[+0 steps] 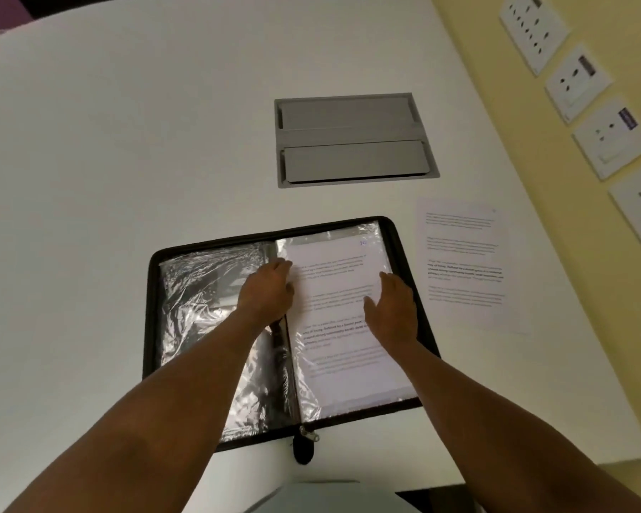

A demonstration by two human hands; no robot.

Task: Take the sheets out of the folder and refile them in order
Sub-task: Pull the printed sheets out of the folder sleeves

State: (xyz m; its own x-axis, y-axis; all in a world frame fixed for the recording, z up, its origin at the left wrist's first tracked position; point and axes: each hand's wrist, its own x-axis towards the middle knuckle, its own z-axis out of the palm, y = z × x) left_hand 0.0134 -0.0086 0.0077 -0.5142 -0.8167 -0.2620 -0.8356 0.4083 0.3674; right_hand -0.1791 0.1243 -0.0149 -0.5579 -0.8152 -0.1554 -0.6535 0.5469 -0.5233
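At the near table edge hangs the zipper pull (304,444) of 1 black folder (149,309), which lies open flat on the white table (126,142), its near border just inside that edge. 2 bare forearms reach over it from below.

The left hand (266,290) rests at the spine, at the upper left edge of the right-hand page; its fingers are curled down onto the plastic there, though whether they pinch the sleeve or only press it cannot be told. The right hand (393,309) lies on the right part of the same page, fingers straight and close together, thumb held apart.

Under both hands 1 printed sheet (341,349) sits in the right-hand clear sleeve. The left-hand sleeve (200,301) is crinkled and shiny; what it holds cannot be made out.

Just right of the folder, apart from it, 1 loose printed sheet (463,264) lies flat, close to the table's right edge. Bare table runs wide to the left of the folder and beyond it.

Farther off, 1 grey cable hatch (352,138) with 2 flaps is set into the tabletop. On the yellow wall (459,31) at right hang 4 socket plates (578,83).
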